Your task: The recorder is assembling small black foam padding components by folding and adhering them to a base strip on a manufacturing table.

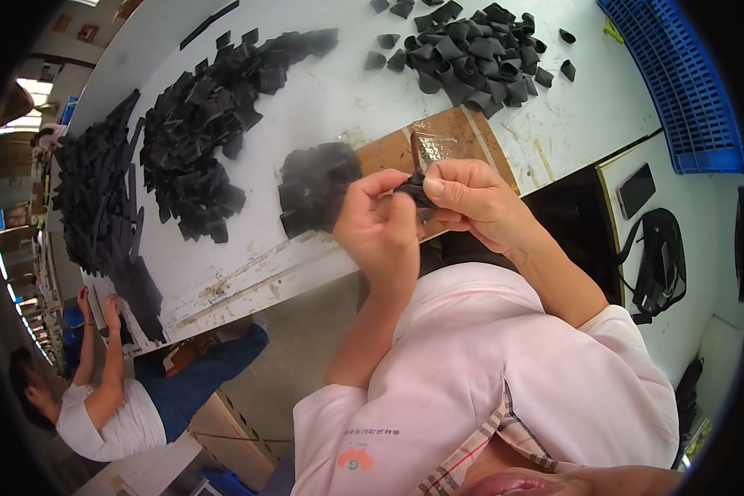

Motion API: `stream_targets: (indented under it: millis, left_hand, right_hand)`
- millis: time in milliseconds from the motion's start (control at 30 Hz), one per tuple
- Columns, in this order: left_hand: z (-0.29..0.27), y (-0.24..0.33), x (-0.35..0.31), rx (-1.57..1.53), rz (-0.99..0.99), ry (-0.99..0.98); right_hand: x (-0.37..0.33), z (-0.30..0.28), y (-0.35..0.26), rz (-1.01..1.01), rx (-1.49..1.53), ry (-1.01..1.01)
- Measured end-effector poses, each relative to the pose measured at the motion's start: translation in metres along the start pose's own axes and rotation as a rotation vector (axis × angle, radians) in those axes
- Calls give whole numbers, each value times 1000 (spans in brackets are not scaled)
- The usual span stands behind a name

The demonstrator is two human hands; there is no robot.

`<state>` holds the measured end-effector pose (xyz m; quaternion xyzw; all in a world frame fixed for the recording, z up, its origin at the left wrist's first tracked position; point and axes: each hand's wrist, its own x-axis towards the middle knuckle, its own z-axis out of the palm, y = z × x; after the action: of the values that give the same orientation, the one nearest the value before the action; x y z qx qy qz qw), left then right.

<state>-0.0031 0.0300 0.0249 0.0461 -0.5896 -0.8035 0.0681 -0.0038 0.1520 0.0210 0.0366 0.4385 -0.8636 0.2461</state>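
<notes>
A long white counter [306, 107] fills the workroom scene, its surface scuffed and spotted with residue, as a person in a pale pink shirt [488, 355] works at its edge. At the far left, a co-worker [112, 409] in a white top and blue trousers reaches toward the counter's end. A blue slatted crate [686, 83] stands at upper right. Across the counter lie a heap of long black strips [95, 190], a broad spread of flat black pieces [198, 132], a mound of curled black pieces [479, 54] and, near the left hand, a smaller black cluster [318, 182]. A brown board [384, 157] lies just beyond the hands. A black bag [660, 264] rests on a pale surface at right. The left hand [380, 223] and right hand [479, 202] meet in front of the shirt, both pinching one small black piece [413, 192] between thumbs and fingers, held near the board's closest edge; the fingers partly hide its shape. A dark phone [636, 192] lies near the bag.
</notes>
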Motion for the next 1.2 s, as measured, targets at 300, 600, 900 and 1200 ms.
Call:
stream_targets:
  millis: [300, 600, 900, 1200]
  left_hand:
    - [-20, 18, 46, -1103, -701, -503]
    - [-18, 1, 38, -843, -441, -524]
    - [-15, -4, 50, -958, -572, -329]
    - [-3, -3, 40, 57, 150, -193]
  right_hand:
    - [33, 1, -46, -156, -365, -46]
    - [35, -6, -47, -225, -447, -210]
    - [50, -14, -46, -166, -496, -190]
    - [38, -16, -37, -350, -675, -8]
